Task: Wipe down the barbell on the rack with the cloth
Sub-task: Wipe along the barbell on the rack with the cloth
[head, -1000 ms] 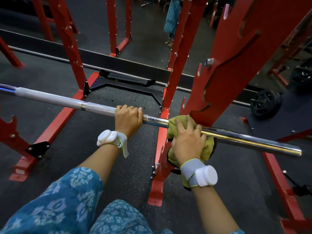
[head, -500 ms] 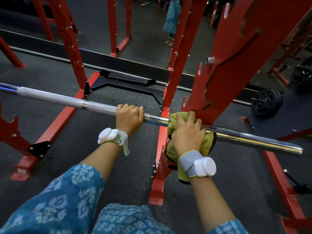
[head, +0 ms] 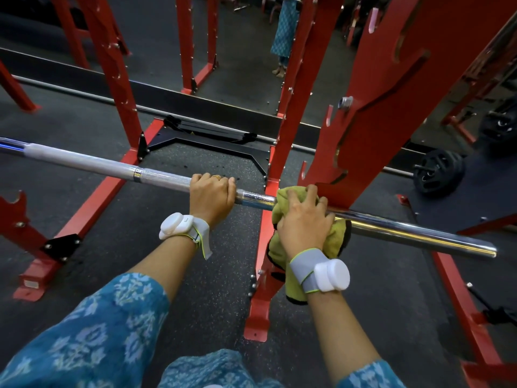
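Note:
A steel barbell (head: pixel 95 163) runs from the left edge to the lower right and rests in the hook of the red rack upright (head: pixel 372 130). My left hand (head: pixel 212 196) grips the knurled shaft from above. Just to its right, my right hand (head: pixel 303 219) holds a yellow-green cloth (head: pixel 340 235) wrapped over the bar, right beside the rack hook. The cloth's loose end hangs below my wrist. The bare chrome sleeve (head: pixel 425 235) sticks out to the right of the cloth.
Red rack posts (head: pixel 117 68) and base rails (head: pixel 92 203) stand on dark rubber flooring. A black weight plate (head: pixel 437 170) lies on the floor at the right. A mirror at the back shows a standing person's reflection (head: pixel 284 32).
My right hand and the cloth have slid a little left along the bar, closer to the left hand. The left hand stays where it was.

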Demonstrator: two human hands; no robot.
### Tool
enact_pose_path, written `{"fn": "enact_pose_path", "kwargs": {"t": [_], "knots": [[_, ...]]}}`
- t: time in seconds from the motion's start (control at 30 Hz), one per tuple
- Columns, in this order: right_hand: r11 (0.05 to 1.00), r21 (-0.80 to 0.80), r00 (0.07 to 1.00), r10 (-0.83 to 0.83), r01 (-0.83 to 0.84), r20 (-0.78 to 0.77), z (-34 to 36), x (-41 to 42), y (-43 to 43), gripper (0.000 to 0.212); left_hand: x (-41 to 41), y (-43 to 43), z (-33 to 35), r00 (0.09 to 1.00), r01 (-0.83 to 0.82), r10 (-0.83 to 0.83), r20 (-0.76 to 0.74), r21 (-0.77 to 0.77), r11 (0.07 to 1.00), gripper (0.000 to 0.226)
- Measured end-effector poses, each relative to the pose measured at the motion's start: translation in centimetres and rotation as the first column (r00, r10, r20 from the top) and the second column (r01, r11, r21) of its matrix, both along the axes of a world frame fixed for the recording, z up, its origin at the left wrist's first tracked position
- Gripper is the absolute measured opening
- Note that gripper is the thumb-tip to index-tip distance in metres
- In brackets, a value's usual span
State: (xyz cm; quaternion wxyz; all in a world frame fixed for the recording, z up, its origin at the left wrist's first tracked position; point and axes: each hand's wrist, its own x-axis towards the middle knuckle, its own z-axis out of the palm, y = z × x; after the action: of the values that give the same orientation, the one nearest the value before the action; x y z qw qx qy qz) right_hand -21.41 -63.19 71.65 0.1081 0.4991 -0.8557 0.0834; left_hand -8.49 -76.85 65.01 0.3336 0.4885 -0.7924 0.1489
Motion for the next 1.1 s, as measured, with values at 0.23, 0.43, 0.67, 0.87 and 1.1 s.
{"fn": "enact_pose_path", "kwargs": {"t": [0.23, 0.43, 0.67, 0.87, 1.1], "knots": [[0.988, 0.045, 0.987, 0.153, -0.150, -0.057, -0.1, 0.8, 0.0, 0.050, 0.0, 0.0, -0.1, 1.000, -0.003, 0.003, 0.005, 0.001, 1.000, 0.045], [0.996, 0.042, 0.997, 0.075, -0.076, 0.028, 0.4, -0.4, 0.4, 0.047, 0.0, 0.0, 0.0, 1.000, -0.006, 0.006, 0.006, -0.013, 1.000, 0.045], [0.977, 0.099, 0.981, 0.192, -0.189, -0.019, 0.9, 1.4, -0.7, 0.049, 0.0, 0.2, 0.0, 1.000, 0.000, 0.000, 0.002, 0.000, 1.000, 0.045], [0.989, 0.078, 0.991, 0.129, -0.126, -0.031, 0.0, 1.0, 0.9, 0.052, 0.0, 0.0, -0.1, 1.000, -0.010, 0.010, 0.000, -0.025, 1.000, 0.045], [0.984, 0.051, 0.985, 0.169, -0.171, 0.040, 0.9, 2.6, -1.2, 0.045, -0.2, -0.2, -0.3, 1.000, -0.017, 0.017, 0.002, -0.035, 0.999, 0.045]]}}
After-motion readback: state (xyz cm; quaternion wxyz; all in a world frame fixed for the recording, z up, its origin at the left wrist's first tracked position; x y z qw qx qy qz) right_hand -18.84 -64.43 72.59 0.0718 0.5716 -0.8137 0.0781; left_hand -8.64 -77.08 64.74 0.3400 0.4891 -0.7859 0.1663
